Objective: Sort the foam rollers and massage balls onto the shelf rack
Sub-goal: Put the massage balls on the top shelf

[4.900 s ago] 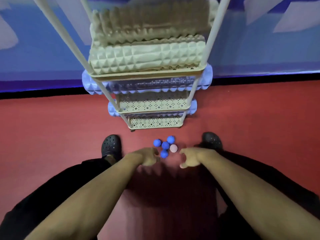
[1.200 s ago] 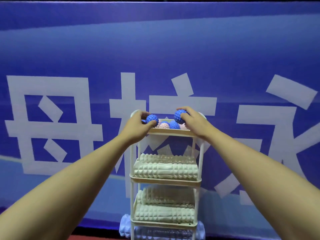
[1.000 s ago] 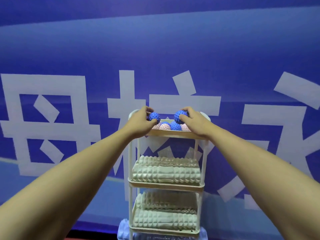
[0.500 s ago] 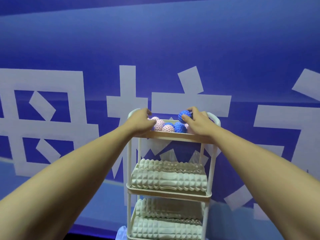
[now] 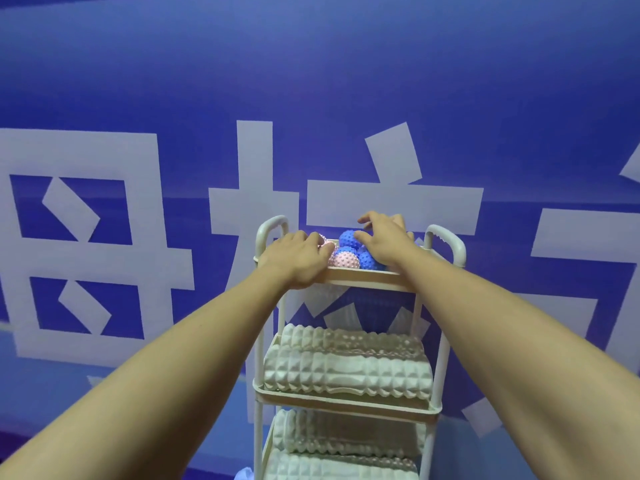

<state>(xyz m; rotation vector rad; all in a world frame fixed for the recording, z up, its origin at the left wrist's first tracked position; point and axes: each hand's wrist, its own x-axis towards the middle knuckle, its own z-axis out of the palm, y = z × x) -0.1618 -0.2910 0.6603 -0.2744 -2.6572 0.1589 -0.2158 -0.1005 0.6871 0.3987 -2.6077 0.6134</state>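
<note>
A cream shelf rack (image 5: 363, 273) stands against the blue wall. Its top tray holds several spiky massage balls, among them a blue ball (image 5: 348, 238) on top of the pile and a pink ball (image 5: 346, 260) in front of it. My left hand (image 5: 298, 258) rests on the tray's front left rim, its fingertips touching a pink ball. My right hand (image 5: 384, 244) lies over the balls with fingers spread and the thumb against the top blue ball. Cream ridged foam rollers (image 5: 346, 372) fill the second shelf, and more cream rollers (image 5: 346, 441) the third.
A blue banner wall (image 5: 173, 98) with large white characters stands right behind the rack. Curved handles (image 5: 446, 237) rise at both ends of the top tray. A pale blue roller end (image 5: 244, 474) shows at the bottom edge.
Both hands carried blue balls up from the floor to the top tray. Since half a second ago my right hand's fingers have spread off the blue ball, and my left hand has settled on the rim.
</note>
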